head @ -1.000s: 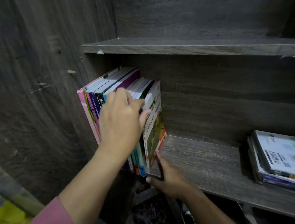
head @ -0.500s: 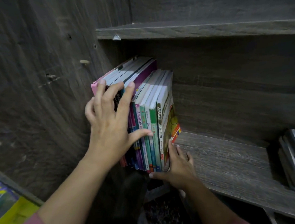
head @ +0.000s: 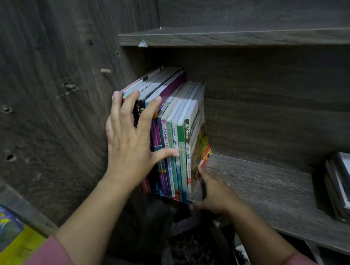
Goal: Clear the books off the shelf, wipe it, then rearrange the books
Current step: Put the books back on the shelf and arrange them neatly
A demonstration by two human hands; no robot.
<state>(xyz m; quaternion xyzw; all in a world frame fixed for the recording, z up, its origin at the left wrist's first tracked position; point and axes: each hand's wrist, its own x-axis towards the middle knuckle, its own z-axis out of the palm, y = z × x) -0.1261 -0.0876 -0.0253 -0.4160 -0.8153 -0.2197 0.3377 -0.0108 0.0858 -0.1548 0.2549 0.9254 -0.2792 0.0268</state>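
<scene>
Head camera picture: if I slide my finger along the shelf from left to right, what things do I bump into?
First the wooden side wall → left hand → row of standing books → right hand → bare shelf board → pile of flat books.

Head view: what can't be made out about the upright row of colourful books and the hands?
Head view:
Left hand covers the leftmost spines of the upright row of colourful books; titles unreadable.
Right hand is motion-blurred; its grip cannot be told.
Flat stack of books is cut off by the right edge.
</scene>
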